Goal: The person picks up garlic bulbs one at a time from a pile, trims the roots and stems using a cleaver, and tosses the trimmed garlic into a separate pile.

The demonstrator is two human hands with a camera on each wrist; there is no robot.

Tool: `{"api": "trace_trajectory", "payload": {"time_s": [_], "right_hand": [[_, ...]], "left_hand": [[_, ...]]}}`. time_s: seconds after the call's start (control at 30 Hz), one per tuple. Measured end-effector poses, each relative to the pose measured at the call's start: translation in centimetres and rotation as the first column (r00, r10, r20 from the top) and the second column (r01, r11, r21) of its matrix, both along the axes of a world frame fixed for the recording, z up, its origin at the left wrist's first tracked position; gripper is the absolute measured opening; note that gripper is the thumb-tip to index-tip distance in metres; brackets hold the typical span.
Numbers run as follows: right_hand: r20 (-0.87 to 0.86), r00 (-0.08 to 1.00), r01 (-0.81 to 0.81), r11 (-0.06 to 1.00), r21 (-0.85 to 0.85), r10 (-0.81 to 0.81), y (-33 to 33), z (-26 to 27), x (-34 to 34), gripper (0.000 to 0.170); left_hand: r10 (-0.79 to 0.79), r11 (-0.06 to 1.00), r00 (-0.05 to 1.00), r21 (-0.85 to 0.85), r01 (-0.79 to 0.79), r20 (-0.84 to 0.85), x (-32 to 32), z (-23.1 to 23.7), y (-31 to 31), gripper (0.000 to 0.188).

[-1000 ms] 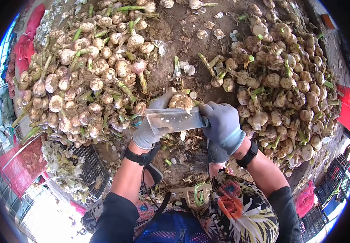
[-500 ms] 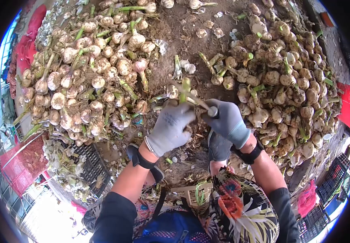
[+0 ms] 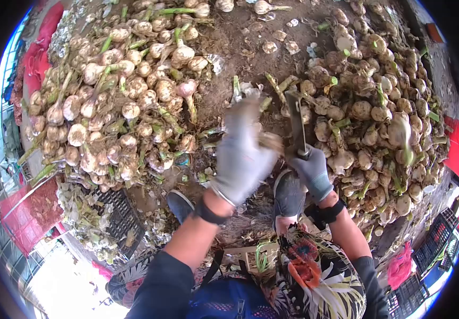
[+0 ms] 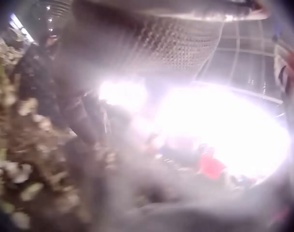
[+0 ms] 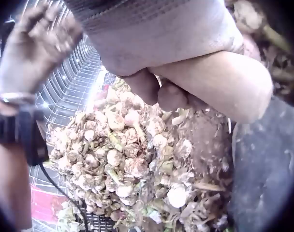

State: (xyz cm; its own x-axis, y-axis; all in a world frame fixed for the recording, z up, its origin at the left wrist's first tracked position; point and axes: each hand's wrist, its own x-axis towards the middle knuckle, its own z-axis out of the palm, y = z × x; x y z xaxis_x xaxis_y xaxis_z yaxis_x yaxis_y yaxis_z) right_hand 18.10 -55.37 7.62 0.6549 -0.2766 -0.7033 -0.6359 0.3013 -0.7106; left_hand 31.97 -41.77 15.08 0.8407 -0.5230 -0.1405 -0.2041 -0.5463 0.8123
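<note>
My gloved left hand [image 3: 245, 159] is blurred in the head view, raised over the strip between two garlic piles. The right wrist view has its fingers [image 5: 52, 34] spread and nothing in them. My gloved right hand [image 3: 310, 170] grips a broad-bladed knife [image 3: 297, 121], its blade pointing away from me beside the right pile. The knife's pale, rounded handle [image 5: 219, 84] fills the fist in the right wrist view. A blurred garlic bulb [image 3: 400, 130] with a green stem shows over the right garlic pile [image 3: 362, 111]. The left wrist view is mostly glare and blur.
At left lies a pile of garlic with long stems [image 3: 128, 111]. Cut stems and peelings litter the ground [image 3: 240, 58] between the piles. A black crate [image 3: 119, 218] stands at lower left, a red mesh bag [image 3: 27, 218] beside it. My shoe [image 3: 289, 194] is below the right hand.
The left hand held a garlic bulb against the knife; now it is empty and turned upward. A blurred bulb has appeared over the right pile. The knife has swung to point away from me.
</note>
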Motion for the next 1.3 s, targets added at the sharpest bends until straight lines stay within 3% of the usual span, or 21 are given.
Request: {"api": "trace_trajectory", "payload": {"time_s": [0.03,0.1,0.17,0.23,0.27,0.3,0.33,0.37,0.43,0.47,0.53,0.57,0.63,0.67,0.77,0.8,1.13,1.17,1.23,1.27,1.3], "right_hand": [[-0.013,0.999,0.029,0.999,-0.021,-0.029,-0.2,-0.5,0.0,0.013],[0.072,0.992,0.097,0.995,0.038,-0.099,0.4,-0.3,0.7,0.014],[0.011,0.988,0.149,0.979,0.139,-0.152,1.3,0.5,1.9,0.017],[-0.069,0.977,0.211,0.948,0.239,-0.200,1.8,1.1,2.3,0.021],[0.049,0.999,-0.006,1.000,-0.002,0.007,1.8,1.4,2.5,0.022],[0.113,0.965,-0.201,0.944,-0.263,0.237,1.9,1.6,2.7,0.025],[0.041,0.943,-0.301,0.896,-0.327,0.331,2.2,1.8,2.8,0.029],[0.046,0.942,-0.300,0.896,-0.326,0.332,2.6,1.9,3.1,0.029],[0.042,0.814,-0.403,0.615,-0.678,0.579,3.2,2.1,3.5,0.025],[0.054,0.801,-0.367,0.560,-0.742,0.597,3.5,2.2,3.5,0.019],[0.005,0.770,-0.401,0.491,-0.773,0.638,3.5,3.1,3.7,0.020],[-0.051,0.741,-0.433,0.419,-0.798,0.670,3.4,3.5,3.6,0.021],[-0.065,0.725,-0.436,0.384,-0.814,0.686,3.7,4.2,3.4,0.021],[-0.075,0.710,-0.434,0.351,-0.830,0.700,3.9,4.4,3.4,0.022],[-0.098,0.717,-0.446,0.346,-0.825,0.690,4.0,4.9,3.4,0.026],[-0.098,0.717,-0.445,0.346,-0.826,0.691,4.0,4.9,3.5,0.026],[-0.067,0.741,-0.401,0.361,-0.842,0.668,3.2,4.5,3.6,0.021],[-0.060,0.732,-0.405,0.364,-0.839,0.678,3.3,4.5,3.6,0.019],[-0.169,0.800,-0.475,0.437,-0.764,0.576,2.4,3.0,3.4,0.015],[-0.282,0.839,-0.517,0.519,-0.681,0.466,1.6,1.9,3.2,0.012],[-0.331,0.825,-0.545,0.489,-0.681,0.459,0.7,0.9,2.4,0.013]], "left_hand": [[0.132,0.980,0.991,0.156,-0.127,-0.022,1.0,-2.8,2.1,0.064],[0.133,0.854,0.988,0.515,-0.074,-0.079,1.9,-7.7,5.3,0.061],[0.012,0.904,0.999,0.427,-0.031,0.047,3.0,-10.8,7.3,0.062],[0.078,0.933,0.996,0.355,-0.057,-0.047,2.9,-10.0,7.4,0.054],[0.073,0.975,0.985,0.219,-0.037,-0.158,2.9,-8.9,7.3,0.052],[0.053,0.997,0.963,0.076,-0.035,-0.263,2.9,-7.7,7.2,0.050],[-0.022,0.999,0.993,0.038,0.026,-0.114,2.5,-6.7,7.0,0.050],[0.033,0.994,0.943,0.106,0.003,-0.332,2.3,-4.3,6.3,0.049],[-0.010,0.996,0.865,-0.084,-0.037,-0.502,1.5,-3.3,7.5,0.052],[-0.007,0.996,0.867,-0.084,-0.040,-0.499,0.7,-4.0,8.2,0.052],[0.127,0.899,0.655,-0.192,-0.393,-0.745,-0.5,-5.5,8.9,0.059],[0.126,0.898,0.655,-0.194,-0.394,-0.745,-0.7,-5.3,9.0,0.059],[0.036,0.980,0.874,-0.153,-0.125,-0.484,-0.9,-4.3,8.9,0.066],[0.010,0.999,0.909,-0.041,-0.030,-0.417,-0.8,-3.9,8.7,0.070],[0.002,0.989,0.929,-0.135,-0.056,-0.370,-1.6,-3.9,9.0,0.073],[-0.074,0.997,0.986,0.018,0.078,-0.152,-1.7,-3.8,9.1,0.072],[0.000,0.965,0.916,-0.240,-0.105,-0.401,-1.2,-2.9,8.3,0.068],[-0.111,0.988,0.989,-0.122,0.098,-0.101,-0.6,-2.9,8.3,0.061],[-0.259,0.966,0.946,0.048,0.255,0.193,-0.6,-1.7,7.9,0.055],[-0.110,0.990,0.974,-0.109,0.089,-0.198,-0.8,0.9,6.7,0.051],[-0.002,0.976,0.817,-0.180,-0.125,-0.577,-1.0,2.4,6.2,0.046]]}}
